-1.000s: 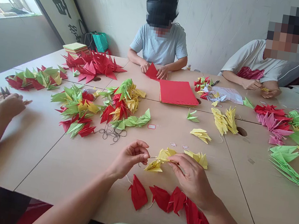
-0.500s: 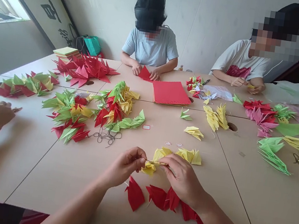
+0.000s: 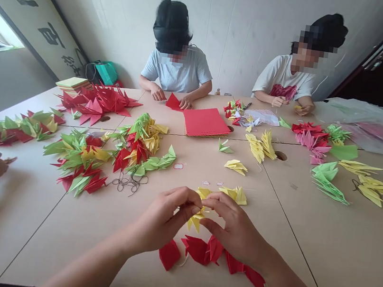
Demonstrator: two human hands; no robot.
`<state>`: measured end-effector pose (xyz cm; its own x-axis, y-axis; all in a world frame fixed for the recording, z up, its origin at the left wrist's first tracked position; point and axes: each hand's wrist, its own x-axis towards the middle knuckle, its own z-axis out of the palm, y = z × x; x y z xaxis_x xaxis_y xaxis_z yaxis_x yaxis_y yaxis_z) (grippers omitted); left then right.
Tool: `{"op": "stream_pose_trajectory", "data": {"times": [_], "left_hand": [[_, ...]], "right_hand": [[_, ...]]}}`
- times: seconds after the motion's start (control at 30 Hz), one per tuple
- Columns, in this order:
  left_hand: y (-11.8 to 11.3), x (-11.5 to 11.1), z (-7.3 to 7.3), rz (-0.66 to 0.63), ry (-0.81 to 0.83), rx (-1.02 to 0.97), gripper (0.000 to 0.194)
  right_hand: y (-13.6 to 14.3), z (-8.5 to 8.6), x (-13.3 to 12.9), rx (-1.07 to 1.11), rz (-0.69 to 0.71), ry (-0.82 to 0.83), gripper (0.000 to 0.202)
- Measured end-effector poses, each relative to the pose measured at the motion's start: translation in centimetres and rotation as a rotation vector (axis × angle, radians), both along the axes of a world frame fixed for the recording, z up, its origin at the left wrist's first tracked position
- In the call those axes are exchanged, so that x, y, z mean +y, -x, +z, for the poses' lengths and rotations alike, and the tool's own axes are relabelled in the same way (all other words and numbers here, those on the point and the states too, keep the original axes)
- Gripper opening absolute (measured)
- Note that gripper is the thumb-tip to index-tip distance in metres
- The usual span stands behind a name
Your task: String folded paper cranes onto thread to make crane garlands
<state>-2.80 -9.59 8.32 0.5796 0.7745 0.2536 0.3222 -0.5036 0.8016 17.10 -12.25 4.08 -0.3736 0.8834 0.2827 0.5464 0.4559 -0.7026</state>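
Head view: creased, pointed yellow paper pieces [image 3: 194, 221] beneath curled fingers [image 3: 189, 196].

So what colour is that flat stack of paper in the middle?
The paper stack is red on top, clearest in the head view.

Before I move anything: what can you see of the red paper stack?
The red paper stack is flat, four-cornered and matte, its sheets roughly aligned, with paler layers showing along the near edge. It lies on the table, its right corner by a round hole. A co-worker's hand is close to its far left corner; contact is unclear.
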Motion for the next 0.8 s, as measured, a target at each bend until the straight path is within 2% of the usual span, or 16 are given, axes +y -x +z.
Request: {"op": "stream_pose_trajectory", "data": {"times": [0.07,0.17,0.3,0.33,0.37,0.43,0.5,0.53,0.57,0.63,0.67,0.73,0.8], "left_hand": [[-1.0,0.1,0.4,-0.051,-0.037,-0.004,0.013],[-2.1,0.2,0.9,-0.100,-0.033,-0.056,0.012],[-2.2,1.3,0.6,-0.137,0.157,-0.207,0.015],[-2.1,1.8,0.2,-0.174,0.203,-0.256,0.022],[-2.1,2.3,-0.4,-0.244,0.225,-0.292,0.040],[-2.3,3.2,-1.8,-0.399,0.294,-0.282,0.088],[-3.0,3.8,-3.5,-0.446,0.288,-0.155,0.106],[-3.5,3.9,-4.3,-0.421,0.275,-0.101,0.107],[-4.0,4.0,-5.0,-0.383,0.274,-0.059,0.097],[-4.7,4.0,-5.8,-0.330,0.297,0.018,0.054],[-4.9,4.0,-6.0,-0.310,0.295,0.036,0.041],[-4.6,4.3,-5.5,-0.274,0.275,0.056,0.034],[-3.6,4.8,-4.0,-0.227,0.242,0.077,0.039]], "right_hand": [[-0.1,1.4,-0.3,0.090,0.048,0.057,0.013],[-0.2,2.9,-0.6,0.202,0.062,0.162,0.018],[-0.9,3.8,-0.6,0.406,0.014,0.399,0.023],[-1.1,4.0,-0.6,0.485,0.004,0.431,0.023],[-1.4,4.2,-0.5,0.563,-0.005,0.444,0.024],[-1.8,4.5,-0.2,0.697,-0.022,0.439,0.025],[-2.1,4.9,0.0,0.802,-0.029,0.424,0.024],[-2.2,5.0,0.2,0.841,-0.031,0.419,0.025],[-2.3,5.2,0.3,0.867,-0.041,0.411,0.025],[-2.7,5.6,0.4,0.885,-0.076,0.384,0.026],[-3.0,5.8,0.5,0.886,-0.100,0.365,0.026],[-3.9,6.1,0.4,0.902,-0.160,0.322,0.024],[-5.1,6.2,0.1,0.934,-0.236,0.290,0.023]]}}
